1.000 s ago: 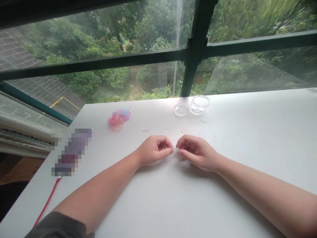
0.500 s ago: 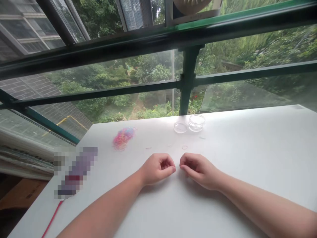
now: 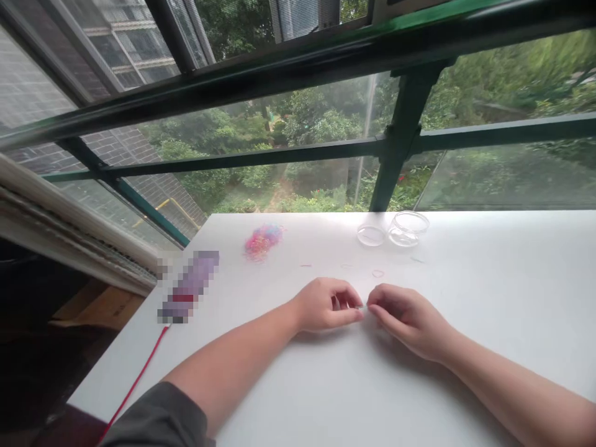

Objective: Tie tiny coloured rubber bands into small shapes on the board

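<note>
My left hand (image 3: 330, 304) and my right hand (image 3: 403, 316) meet fingertip to fingertip just above the white table (image 3: 288, 391). Both are closed in a pinch on a tiny pale rubber band (image 3: 364, 307), which shows only as a thin strand across the small gap. Just beyond the fingers lies a pink rubber band (image 3: 378, 273) in a loop. Other single bands rest in a loose row: a pinkish one (image 3: 305, 266), a faint pale one (image 3: 346, 266) and a bluish-green one (image 3: 417, 259).
A pile of colourful rubber bands (image 3: 263, 242) lies at the back left. Towards the back edge stand a clear round jar (image 3: 408, 230) and its flat lid (image 3: 371, 235). A blurred-out purple object (image 3: 195, 279) with a red cord (image 3: 139, 379) lies left. Windows rise behind.
The view has swung left, so everything sits further right, and a dark sleeve now shows on my left arm. My hands stay close together, the left fingers slightly more spread, with the pale strand now visible.
</note>
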